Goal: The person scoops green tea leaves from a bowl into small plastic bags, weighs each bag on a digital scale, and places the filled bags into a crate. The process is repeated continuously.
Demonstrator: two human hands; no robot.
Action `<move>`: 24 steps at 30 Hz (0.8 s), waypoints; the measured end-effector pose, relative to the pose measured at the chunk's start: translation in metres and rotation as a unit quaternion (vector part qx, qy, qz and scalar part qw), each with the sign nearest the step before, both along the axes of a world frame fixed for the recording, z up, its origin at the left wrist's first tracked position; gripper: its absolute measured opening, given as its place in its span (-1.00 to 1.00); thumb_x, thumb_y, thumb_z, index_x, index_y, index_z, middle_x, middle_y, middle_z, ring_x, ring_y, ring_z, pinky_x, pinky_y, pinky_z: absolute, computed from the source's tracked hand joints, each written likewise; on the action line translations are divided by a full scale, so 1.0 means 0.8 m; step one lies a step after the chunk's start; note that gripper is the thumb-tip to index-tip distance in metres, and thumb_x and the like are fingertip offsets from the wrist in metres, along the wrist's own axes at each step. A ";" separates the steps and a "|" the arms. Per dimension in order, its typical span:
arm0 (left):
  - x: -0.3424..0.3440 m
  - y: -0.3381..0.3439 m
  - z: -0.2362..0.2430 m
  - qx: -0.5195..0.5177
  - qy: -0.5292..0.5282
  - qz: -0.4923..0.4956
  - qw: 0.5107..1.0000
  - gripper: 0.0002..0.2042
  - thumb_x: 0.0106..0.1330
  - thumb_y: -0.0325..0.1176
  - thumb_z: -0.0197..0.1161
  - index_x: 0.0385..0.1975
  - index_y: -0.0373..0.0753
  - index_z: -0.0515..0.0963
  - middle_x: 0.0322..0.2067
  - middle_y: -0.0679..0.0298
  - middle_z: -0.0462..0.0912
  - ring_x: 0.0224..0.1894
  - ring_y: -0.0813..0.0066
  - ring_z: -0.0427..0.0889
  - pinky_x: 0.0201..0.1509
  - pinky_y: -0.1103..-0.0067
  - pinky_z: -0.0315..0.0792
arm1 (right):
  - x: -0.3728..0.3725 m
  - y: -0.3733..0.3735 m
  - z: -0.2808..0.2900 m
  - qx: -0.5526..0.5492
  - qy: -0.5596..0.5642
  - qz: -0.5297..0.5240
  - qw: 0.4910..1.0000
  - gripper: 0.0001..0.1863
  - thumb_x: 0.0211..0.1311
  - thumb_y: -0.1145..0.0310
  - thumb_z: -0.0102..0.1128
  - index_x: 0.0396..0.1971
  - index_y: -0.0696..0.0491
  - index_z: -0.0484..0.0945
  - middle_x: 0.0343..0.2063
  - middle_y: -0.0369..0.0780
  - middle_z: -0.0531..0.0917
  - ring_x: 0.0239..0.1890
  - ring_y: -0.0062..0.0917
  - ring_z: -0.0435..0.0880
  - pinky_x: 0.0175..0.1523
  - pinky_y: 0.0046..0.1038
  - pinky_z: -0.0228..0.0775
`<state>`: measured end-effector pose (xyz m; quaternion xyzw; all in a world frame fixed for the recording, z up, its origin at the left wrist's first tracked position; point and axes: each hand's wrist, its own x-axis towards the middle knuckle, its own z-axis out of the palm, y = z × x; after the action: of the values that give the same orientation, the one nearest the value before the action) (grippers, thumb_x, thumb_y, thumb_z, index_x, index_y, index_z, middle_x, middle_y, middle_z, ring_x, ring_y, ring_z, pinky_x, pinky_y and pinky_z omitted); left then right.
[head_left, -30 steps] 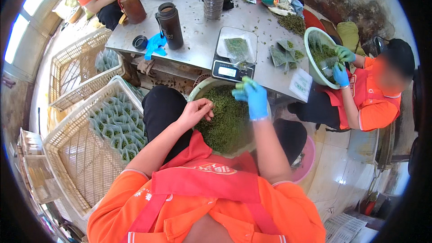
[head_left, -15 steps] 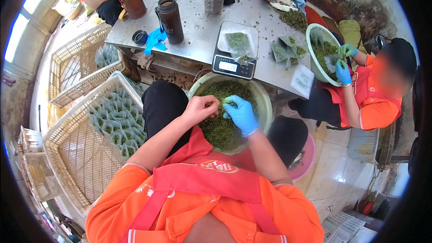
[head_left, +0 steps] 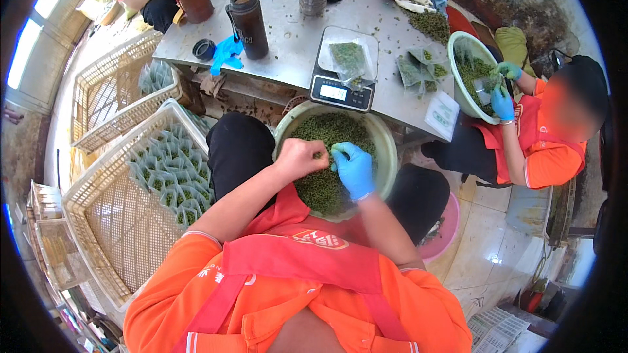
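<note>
A pale green basin (head_left: pixel 389 180) stands between my knees, with a heap of small green peppercorns (head_left: pixel 333 127) in it. Over the heap, my bare left hand (head_left: pixel 301 159) is closed in a pinch; what lies between its fingertips is mostly hidden. Close beside it, my right hand (head_left: pixel 355 171), in a blue glove, pinches a small green sprig of peppercorns (head_left: pixel 333 155). The fingertips of both hands nearly meet. Beyond the basin, a digital scale (head_left: pixel 341 95) on the table carries a clear bag of green peppercorns (head_left: pixel 348 59).
At left, a cream plastic crate (head_left: pixel 91 199) holds rows of filled bags (head_left: pixel 171 170); another crate (head_left: pixel 98 117) stands behind. The metal table (head_left: pixel 288 39) bears a dark bottle (head_left: pixel 247 26) and more bags (head_left: pixel 420 68). At right, a co-worker handles peppercorns over a basin (head_left: pixel 453 68).
My left hand has shifted slightly right and turned, its fingers more curled. My right hand stays nearly in place, still pinching. The view has moved a little.
</note>
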<state>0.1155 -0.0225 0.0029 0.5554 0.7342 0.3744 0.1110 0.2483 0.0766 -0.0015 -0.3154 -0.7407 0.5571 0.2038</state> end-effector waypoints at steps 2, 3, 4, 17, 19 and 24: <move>-0.001 0.005 -0.002 0.001 -0.145 -0.028 0.989 -0.89 -0.01 -0.32 0.23 -0.63 -0.21 0.54 -0.73 0.21 0.55 -0.72 0.37 0.53 -0.59 0.50 0.41 | -0.005 0.009 -0.024 0.117 0.028 0.002 0.993 -0.89 0.07 0.54 0.15 -0.36 0.19 0.56 -0.53 -0.19 0.60 -0.59 -0.58 0.55 -0.48 -0.55 0.39; -0.005 0.006 0.001 -0.045 -0.278 -0.009 0.960 -0.89 0.03 -0.35 0.22 -0.59 -0.24 0.53 -0.72 0.24 0.56 -0.73 0.48 0.51 -0.61 0.57 0.39 | -0.011 0.010 -0.017 0.128 0.030 -0.007 0.991 -0.89 0.06 0.51 0.16 -0.38 0.17 0.56 -0.50 -0.14 0.61 -0.56 -0.48 0.58 -0.45 -0.51 0.41; -0.009 0.010 0.006 -0.087 -0.403 0.009 0.911 -0.89 0.07 -0.37 0.21 -0.55 -0.27 0.53 -0.70 0.27 0.57 -0.74 0.59 0.48 -0.64 0.64 0.37 | -0.017 0.013 -0.013 0.143 0.033 -0.019 0.989 -0.89 0.04 0.49 0.17 -0.39 0.15 0.57 -0.48 -0.09 0.61 -0.53 -0.38 0.61 -0.42 -0.46 0.43; -0.024 0.001 0.004 -0.043 -0.510 0.003 0.859 -0.83 0.24 -0.43 0.15 -0.26 -0.38 0.43 -0.45 0.23 0.62 -0.57 0.64 0.54 -0.53 0.74 0.45 | -0.012 0.022 0.018 -0.213 0.088 -0.036 0.972 -0.86 0.14 0.47 0.16 -0.29 0.16 0.54 -0.52 -0.28 0.59 -0.59 -0.65 0.56 -0.49 -0.63 0.40; -0.021 0.002 0.003 -0.032 -0.497 0.031 0.867 -0.88 0.22 -0.43 0.16 -0.39 -0.36 0.44 -0.54 0.28 0.59 -0.59 0.65 0.53 -0.55 0.74 0.42 | -0.012 0.023 0.017 -0.203 0.084 -0.037 0.975 -0.87 0.13 0.47 0.17 -0.31 0.16 0.55 -0.53 -0.30 0.58 -0.59 -0.67 0.55 -0.48 -0.64 0.39; -0.028 0.003 0.005 -0.088 -0.247 0.104 0.959 -0.89 0.09 -0.41 0.19 -0.55 -0.30 0.46 -0.69 0.35 0.54 -0.66 0.69 0.51 -0.55 0.70 0.40 | -0.005 0.024 0.012 -0.182 0.080 -0.044 0.979 -0.90 0.10 0.44 0.22 -0.37 0.10 0.59 -0.55 -0.37 0.56 -0.60 -0.74 0.48 -0.50 -0.68 0.32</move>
<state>0.0928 -0.0201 0.0070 0.3543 0.7680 0.4429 0.2975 0.2446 0.0959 0.0083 -0.3336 -0.5936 0.6966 0.2259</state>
